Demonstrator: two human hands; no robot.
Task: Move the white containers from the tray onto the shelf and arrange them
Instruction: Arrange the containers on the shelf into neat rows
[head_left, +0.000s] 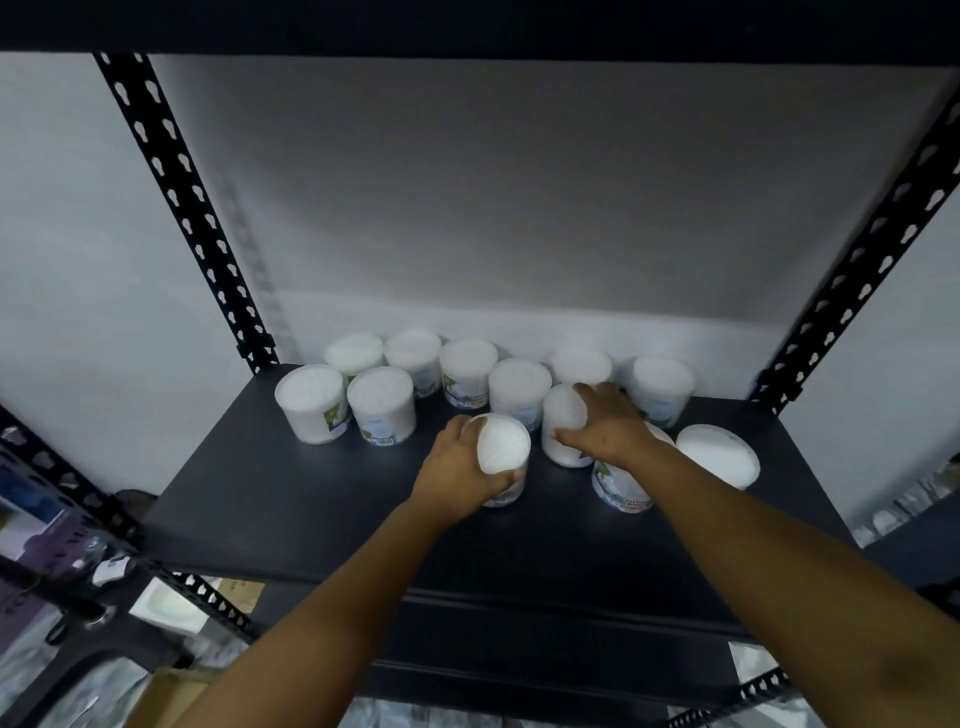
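While both my arms reach in from the bottom of the frame, each hand grips one white container on the dark shelf (322, 499). My left hand (457, 467) wraps the left side of a container (503, 447) at frame centre; the fingers are clamped around its wall, and the tub tilts so that its white lid faces the camera. Whether its base touches the shelf I cannot tell. My right hand (605, 423) comes over from the right, fingers closed on a second container (563, 415) just right of the first; this one also leans, lid toward the left.

Under my right wrist a labelled container (618, 486) stands partly hidden, with blue-green print visible. Just to its right, a further container (719, 454) sits at the right edge of the group, lid up.

Behind, toward the middle of the frame, a cluster of upright containers (382, 397) stands in two rough rows, close together, several touching. Lids are white, labels partly legible but too blurred to read.

Black perforated uprights (171, 176) frame the shelf at upper left and upper right. The wall behind is pale grey.
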